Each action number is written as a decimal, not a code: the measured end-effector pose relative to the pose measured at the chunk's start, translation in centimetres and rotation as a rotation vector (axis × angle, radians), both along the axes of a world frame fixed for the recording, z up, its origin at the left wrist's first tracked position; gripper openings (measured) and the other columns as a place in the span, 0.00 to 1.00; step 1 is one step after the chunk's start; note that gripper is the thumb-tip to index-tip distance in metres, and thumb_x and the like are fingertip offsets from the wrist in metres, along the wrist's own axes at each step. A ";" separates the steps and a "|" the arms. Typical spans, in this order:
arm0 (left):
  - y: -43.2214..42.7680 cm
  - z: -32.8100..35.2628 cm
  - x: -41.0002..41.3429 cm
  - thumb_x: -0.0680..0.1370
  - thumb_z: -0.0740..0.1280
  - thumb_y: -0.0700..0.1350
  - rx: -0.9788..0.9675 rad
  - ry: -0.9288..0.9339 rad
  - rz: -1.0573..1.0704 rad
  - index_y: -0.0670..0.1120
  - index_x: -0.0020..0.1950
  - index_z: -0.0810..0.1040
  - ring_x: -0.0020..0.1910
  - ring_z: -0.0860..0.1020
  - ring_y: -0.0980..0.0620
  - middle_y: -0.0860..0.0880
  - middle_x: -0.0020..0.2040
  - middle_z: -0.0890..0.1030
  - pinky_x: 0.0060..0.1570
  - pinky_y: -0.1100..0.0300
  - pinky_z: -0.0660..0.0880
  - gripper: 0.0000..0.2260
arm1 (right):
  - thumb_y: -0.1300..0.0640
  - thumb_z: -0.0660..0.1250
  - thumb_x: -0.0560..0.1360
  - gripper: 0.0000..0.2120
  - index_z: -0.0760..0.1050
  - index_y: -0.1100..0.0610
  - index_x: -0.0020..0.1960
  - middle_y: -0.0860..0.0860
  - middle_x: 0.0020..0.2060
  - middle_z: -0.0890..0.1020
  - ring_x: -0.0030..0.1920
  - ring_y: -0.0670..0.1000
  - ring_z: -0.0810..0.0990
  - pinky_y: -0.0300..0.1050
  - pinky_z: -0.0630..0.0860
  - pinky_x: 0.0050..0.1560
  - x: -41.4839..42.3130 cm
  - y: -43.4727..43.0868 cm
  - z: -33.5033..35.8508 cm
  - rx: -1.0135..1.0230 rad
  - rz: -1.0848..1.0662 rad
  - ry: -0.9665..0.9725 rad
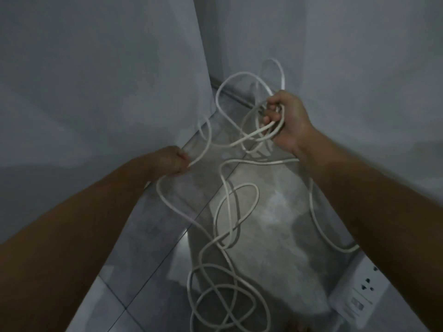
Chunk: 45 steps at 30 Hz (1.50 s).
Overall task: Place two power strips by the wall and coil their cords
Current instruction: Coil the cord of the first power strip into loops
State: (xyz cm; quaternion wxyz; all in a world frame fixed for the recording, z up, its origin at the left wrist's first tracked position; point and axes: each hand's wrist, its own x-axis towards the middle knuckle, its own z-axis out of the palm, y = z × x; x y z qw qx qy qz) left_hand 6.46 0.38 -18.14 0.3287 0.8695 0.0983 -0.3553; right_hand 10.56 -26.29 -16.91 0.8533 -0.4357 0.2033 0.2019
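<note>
A long white cord (225, 238) lies in loose tangled loops on the tiled floor in a room corner. My right hand (288, 121) grips a bunch of several cord loops held up above the floor. Lower and to the left, my left hand (171, 161) pinches a single strand of the same cord beside the left wall. A white power strip (357, 295) with visible sockets lies on the floor at the lower right, against the right wall. Only one power strip is in view.
Two pale walls meet in a corner (211, 77) straight ahead. The grey tiled floor (148, 240) narrows toward that corner. A bright light patch reflects off the floor in the middle.
</note>
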 end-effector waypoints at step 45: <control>-10.0 -1.9 -6.1 0.83 0.53 0.47 0.526 -0.464 -0.853 0.42 0.68 0.67 0.55 0.80 0.43 0.43 0.57 0.81 0.62 0.53 0.69 0.16 | 0.54 0.58 0.80 0.16 0.66 0.56 0.35 0.45 0.16 0.63 0.16 0.41 0.63 0.32 0.61 0.19 0.3 0.5 2.9 0.179 0.057 0.033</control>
